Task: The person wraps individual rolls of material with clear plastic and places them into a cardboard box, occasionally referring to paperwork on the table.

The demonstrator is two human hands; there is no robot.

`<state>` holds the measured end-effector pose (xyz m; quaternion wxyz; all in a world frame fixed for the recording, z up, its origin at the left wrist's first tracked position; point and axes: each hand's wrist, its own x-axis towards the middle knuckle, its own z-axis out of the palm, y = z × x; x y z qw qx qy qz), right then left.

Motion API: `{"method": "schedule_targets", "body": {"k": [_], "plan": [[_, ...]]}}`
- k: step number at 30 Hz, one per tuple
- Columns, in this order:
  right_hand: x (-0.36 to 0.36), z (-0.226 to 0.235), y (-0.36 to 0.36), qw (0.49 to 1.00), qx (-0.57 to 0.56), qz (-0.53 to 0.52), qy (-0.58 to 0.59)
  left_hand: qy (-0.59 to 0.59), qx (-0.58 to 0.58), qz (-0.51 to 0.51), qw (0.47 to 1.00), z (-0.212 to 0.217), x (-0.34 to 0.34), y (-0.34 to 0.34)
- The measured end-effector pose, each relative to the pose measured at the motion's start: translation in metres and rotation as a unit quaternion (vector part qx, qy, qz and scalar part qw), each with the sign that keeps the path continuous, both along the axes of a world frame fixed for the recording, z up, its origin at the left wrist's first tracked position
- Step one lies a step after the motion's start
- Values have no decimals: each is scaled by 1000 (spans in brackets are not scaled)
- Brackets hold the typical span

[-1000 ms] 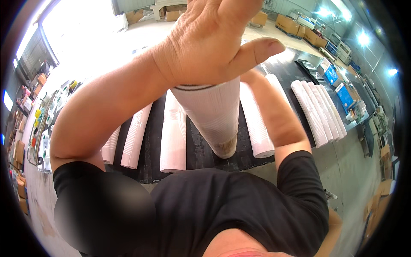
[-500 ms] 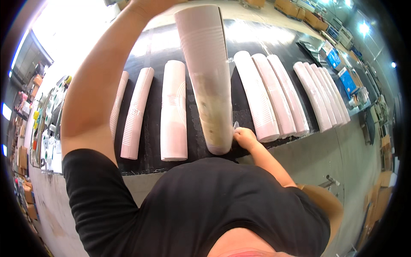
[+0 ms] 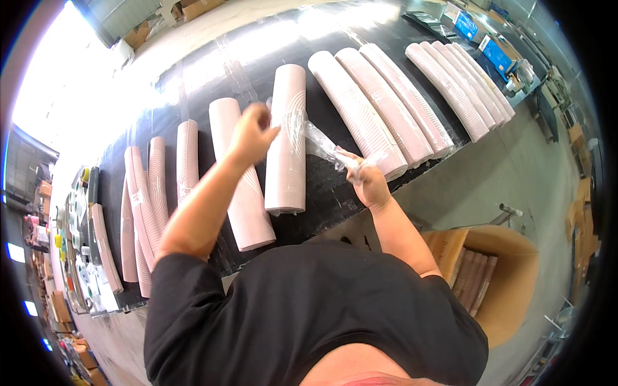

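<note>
A pale pink roll [image 3: 285, 174] of ribbed sheet material lies on the dark table, with clear film wrapped round its middle. My right hand [image 3: 371, 184] is closed on a loose, bunched length of clear plastic film [image 3: 322, 143] that stretches from this roll toward the right. My left hand [image 3: 251, 134] hovers at the roll's left side, thumb out toward it; its fingers are blurred, and whether they touch the film is unclear. Under my left forearm, another pink roll [image 3: 241, 186] lies just left of the wrapped one.
Three rolls [image 3: 364, 116] lie to the right, with several thinner ones [image 3: 460, 90] beyond. More rolls [image 3: 138, 212] lie at the left on the black table [image 3: 257, 64]. An open cardboard box [image 3: 515, 283] holding rolls stands at lower right. Blue boxes [image 3: 499, 55] sit at the far right.
The roll that stood tilted up toward me now lies flat on the table. My left arm has come down from above it. My right hand has drawn film out, and the view has shifted.
</note>
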<state>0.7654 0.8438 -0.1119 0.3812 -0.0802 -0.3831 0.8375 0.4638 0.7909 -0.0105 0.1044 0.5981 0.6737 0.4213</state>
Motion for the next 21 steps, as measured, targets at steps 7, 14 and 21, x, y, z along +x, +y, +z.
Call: {"method": "schedule_targets", "body": {"k": [7,14,21], "plan": [[-59,4,49,992,-29,-63,-101,-142,-521,-219,813,-22,71,-140],[-97,-16,46,643,465,62,-605,-389,-379,38,839,-116,106,-137],[-30,52,5,776,344,151,-506,-674,-155,114,713,-75,134,-113]]}}
